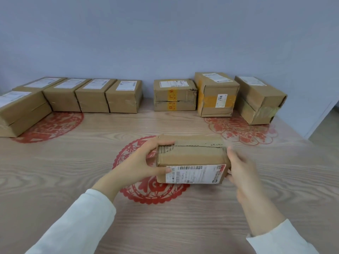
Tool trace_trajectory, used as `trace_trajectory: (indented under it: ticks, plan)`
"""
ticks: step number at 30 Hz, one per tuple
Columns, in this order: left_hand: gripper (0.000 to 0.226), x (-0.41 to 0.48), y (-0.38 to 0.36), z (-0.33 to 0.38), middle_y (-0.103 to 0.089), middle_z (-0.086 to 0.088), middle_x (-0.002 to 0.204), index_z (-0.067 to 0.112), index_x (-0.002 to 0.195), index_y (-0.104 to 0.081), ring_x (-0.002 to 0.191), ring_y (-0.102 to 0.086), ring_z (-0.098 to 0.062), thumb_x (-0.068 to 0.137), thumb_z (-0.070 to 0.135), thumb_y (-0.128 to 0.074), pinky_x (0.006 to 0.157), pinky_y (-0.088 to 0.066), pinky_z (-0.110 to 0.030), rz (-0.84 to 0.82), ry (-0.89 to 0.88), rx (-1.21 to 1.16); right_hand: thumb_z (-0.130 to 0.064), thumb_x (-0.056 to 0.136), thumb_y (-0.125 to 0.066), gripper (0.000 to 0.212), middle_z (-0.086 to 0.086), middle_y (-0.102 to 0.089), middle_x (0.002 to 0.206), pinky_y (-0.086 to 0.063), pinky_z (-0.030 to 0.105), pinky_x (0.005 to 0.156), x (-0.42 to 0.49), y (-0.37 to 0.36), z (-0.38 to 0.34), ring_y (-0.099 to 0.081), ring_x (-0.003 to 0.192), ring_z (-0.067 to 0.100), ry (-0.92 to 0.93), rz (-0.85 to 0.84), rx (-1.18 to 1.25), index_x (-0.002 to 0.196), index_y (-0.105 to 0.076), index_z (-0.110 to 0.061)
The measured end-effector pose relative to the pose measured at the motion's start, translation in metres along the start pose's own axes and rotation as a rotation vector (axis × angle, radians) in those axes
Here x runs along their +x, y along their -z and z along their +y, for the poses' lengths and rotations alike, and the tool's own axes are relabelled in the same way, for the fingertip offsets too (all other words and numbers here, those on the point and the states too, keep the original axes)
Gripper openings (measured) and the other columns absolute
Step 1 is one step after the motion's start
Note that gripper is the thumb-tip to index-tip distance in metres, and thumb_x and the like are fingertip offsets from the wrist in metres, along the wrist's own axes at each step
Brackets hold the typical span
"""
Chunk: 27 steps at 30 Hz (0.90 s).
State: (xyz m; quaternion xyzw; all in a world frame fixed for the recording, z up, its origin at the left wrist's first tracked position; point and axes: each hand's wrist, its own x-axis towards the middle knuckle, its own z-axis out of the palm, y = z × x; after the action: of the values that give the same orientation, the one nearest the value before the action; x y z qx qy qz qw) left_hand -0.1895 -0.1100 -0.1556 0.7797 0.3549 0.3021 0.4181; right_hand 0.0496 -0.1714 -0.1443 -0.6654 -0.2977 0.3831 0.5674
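Observation:
A small brown cardboard parcel (pixel 190 154) sits in the middle of the wooden table (pixel 55 171), over a red paper-cut decoration. Its white shipping label faces me on the near side. My left hand (pixel 141 162) grips the parcel's left end, fingers over the top edge and thumb on the label side. My right hand (pixel 242 169) is at the parcel's right end, slightly blurred, fingers curled around its far right corner.
Along the wall stand several taped cardboard boxes: a tight row at the left (pixel 91 96), one more at the far left edge (pixel 20 112), and three on the right (pixel 216 94). Red paper-cuts (pixel 242 131) lie under the table surface. The table's right edge drops off to the floor (pixel 326 129).

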Motion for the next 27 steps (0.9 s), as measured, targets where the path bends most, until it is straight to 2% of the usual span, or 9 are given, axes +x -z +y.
trace_trajectory:
  ticks: [4,6,9,14,16,20,22,24,27]
  plan:
    - [0.067,0.017,0.008,-0.013,-0.026,0.025,0.151,0.053,0.129,-0.046,0.143,-0.018,0.001,0.075,0.030,-0.078,0.116,-0.029,-0.040,-0.064,0.088,-0.029,-0.034,0.098,-0.049,0.032,-0.001,-0.065,0.076,-0.049,0.044,0.085,0.016,-0.012,0.004,-0.060,0.075,0.018,-0.073,0.040,0.021,0.072,-0.060,-0.018]
    - [0.070,0.016,0.010,-0.010,-0.011,0.022,0.157,0.058,0.130,-0.043,0.143,-0.010,0.006,0.075,0.032,-0.077,0.117,-0.026,-0.040,-0.074,0.163,-0.020,-0.032,0.098,-0.048,0.030,0.002,-0.067,0.081,-0.049,0.042,0.082,0.017,-0.014,0.001,-0.061,0.078,0.020,-0.093,0.035,0.012,0.074,-0.060,-0.019]
    - [0.072,0.011,0.009,0.005,-0.005,0.024,0.155,0.064,0.126,-0.041,0.139,-0.005,0.015,0.079,0.022,-0.076,0.118,-0.025,-0.038,-0.076,0.262,-0.054,-0.028,0.099,-0.047,0.026,0.006,-0.067,0.089,-0.047,0.039,0.079,0.015,-0.014,-0.009,-0.061,0.082,0.022,-0.138,0.019,-0.013,0.078,-0.061,-0.021]
    - [0.075,0.010,0.011,0.032,-0.006,0.016,0.157,0.059,0.126,-0.038,0.138,-0.004,0.009,0.080,0.012,-0.074,0.118,-0.022,-0.032,-0.083,0.406,-0.020,-0.023,0.099,-0.047,0.017,0.003,-0.065,0.096,-0.049,0.041,0.088,0.015,-0.012,-0.031,-0.061,0.093,0.022,-0.296,-0.036,-0.041,0.089,-0.061,-0.021]
    - [0.078,0.006,0.010,0.036,-0.006,0.014,0.159,0.061,0.128,-0.037,0.141,-0.004,0.004,0.081,0.011,-0.074,0.118,-0.024,-0.037,-0.084,0.437,-0.034,-0.023,0.099,-0.047,0.016,0.004,-0.066,0.104,-0.051,0.042,0.090,0.009,-0.011,-0.033,-0.062,0.097,0.023,-0.315,-0.053,-0.051,0.099,-0.062,-0.017]
    - [0.084,-0.009,0.000,0.051,-0.014,0.011,0.157,0.068,0.126,-0.035,0.144,-0.021,-0.008,0.081,0.007,-0.072,0.115,-0.030,-0.039,-0.055,0.508,-0.047,-0.021,0.100,-0.045,0.016,-0.002,-0.064,0.101,-0.045,0.022,0.071,-0.012,0.000,-0.040,-0.058,0.087,0.008,-0.317,-0.071,-0.108,0.103,-0.060,-0.016]
    - [0.087,-0.015,-0.006,0.056,-0.012,0.012,0.158,0.072,0.123,-0.034,0.143,-0.027,-0.012,0.081,0.006,-0.072,0.114,-0.034,-0.039,-0.045,0.522,-0.053,-0.019,0.100,-0.044,0.015,-0.004,-0.063,0.097,-0.042,0.018,0.068,-0.017,0.005,-0.042,-0.056,0.085,0.006,-0.306,-0.061,-0.119,0.097,-0.059,-0.018]
    - [0.085,-0.019,-0.010,0.059,-0.011,0.010,0.159,0.070,0.125,-0.033,0.143,-0.026,-0.012,0.081,0.009,-0.073,0.114,-0.032,-0.037,-0.045,0.529,-0.031,-0.017,0.100,-0.045,0.015,-0.004,-0.063,0.100,-0.042,0.020,0.073,-0.020,0.010,-0.040,-0.057,0.088,0.007,-0.305,-0.062,-0.142,0.098,-0.059,-0.019]
    - [0.084,-0.021,-0.013,0.068,0.006,0.011,0.158,0.058,0.136,-0.021,0.143,-0.011,-0.008,0.083,0.020,-0.073,0.114,-0.019,-0.030,-0.105,0.525,0.128,-0.032,0.099,-0.044,0.041,0.002,-0.051,0.137,-0.036,0.031,0.103,-0.025,0.013,-0.033,-0.047,0.126,0.020,-0.265,-0.078,-0.290,0.135,-0.046,-0.014]
